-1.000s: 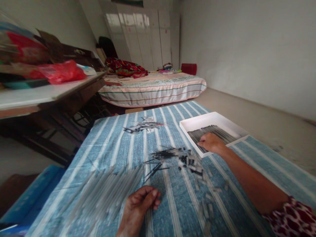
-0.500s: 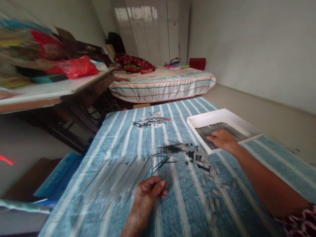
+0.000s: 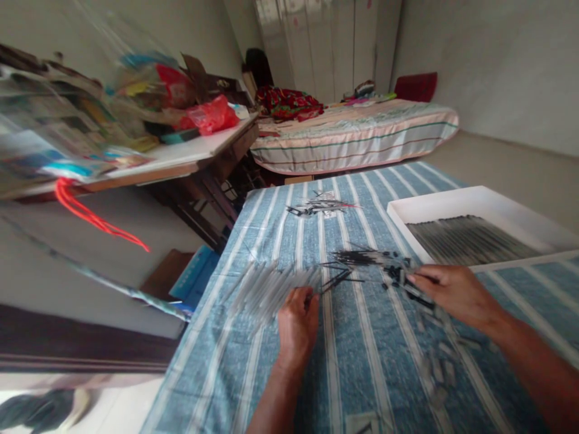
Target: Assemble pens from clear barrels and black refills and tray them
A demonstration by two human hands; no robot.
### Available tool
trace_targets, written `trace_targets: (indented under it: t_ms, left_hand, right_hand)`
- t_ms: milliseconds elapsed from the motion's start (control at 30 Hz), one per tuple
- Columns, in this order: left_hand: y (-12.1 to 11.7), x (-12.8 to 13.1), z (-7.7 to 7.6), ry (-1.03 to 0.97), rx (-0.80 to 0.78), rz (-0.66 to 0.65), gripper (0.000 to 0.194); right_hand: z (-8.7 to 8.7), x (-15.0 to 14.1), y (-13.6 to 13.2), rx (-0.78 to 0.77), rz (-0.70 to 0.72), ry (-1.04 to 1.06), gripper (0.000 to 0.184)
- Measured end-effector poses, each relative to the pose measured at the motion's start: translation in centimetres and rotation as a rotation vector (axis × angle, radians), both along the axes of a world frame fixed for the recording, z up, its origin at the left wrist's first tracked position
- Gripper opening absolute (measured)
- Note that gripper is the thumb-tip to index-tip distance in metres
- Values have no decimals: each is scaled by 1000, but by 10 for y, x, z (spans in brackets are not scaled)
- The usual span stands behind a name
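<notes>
My left hand (image 3: 297,322) is at the right edge of a row of translucent plastic tubes (image 3: 266,292), which look like pen barrels. Its fingers are curled in, and what they hold, if anything, is hidden. My right hand (image 3: 456,298) reaches into a pile of small black and clear pieces (image 3: 400,277), perhaps pen caps. Thumb and fingers are pinched together there; I cannot see what is between them. Between the hands lie thin black sticks (image 3: 357,257). Finished-looking dark pens (image 3: 470,238) lie side by side in a white box (image 3: 436,205).
A striped blue cloth (image 3: 353,374) covers the table. More thin parts (image 3: 319,207) lie near its far edge, and loose clear pieces (image 3: 438,367) at the right front. A cluttered side table (image 3: 181,154) stands left; a bed (image 3: 357,135) is beyond.
My right hand has left the white box and come to the pile of small pieces. My left hand has moved forward to the tubes. The view has turned left.
</notes>
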State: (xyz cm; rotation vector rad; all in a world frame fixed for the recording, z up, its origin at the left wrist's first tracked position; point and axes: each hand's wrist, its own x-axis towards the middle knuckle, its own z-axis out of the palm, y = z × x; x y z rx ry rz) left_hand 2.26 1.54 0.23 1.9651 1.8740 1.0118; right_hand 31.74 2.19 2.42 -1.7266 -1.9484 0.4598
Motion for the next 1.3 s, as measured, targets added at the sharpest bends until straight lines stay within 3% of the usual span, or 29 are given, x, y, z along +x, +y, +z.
trace_targets:
  t_ms: [200,400,733,1000,1167,1300]
  left_hand:
    - [3,5,1,333,20,45,16]
    - [9,18,4,606,-88,98,16]
    - [8,21,3,695,-141,83,23]
    - [3,18,3,469,-124,39,22]
    - [0,20,9,94,-13,-134,18]
    - [-3,20,12,-42,49,-255,21]
  right_hand:
    - [-1,-44,-1,-157,188,-101,28]
    - [4,-80,12,-133,255,-409,23]
    - [1,-106,26,-171,278,-611,27]
    - [7,-93,21,-93,312,-594,23]
    - [23,-83,17,-35,289,-632,24]
    - [36,-80,16,-32,294,-663,24]
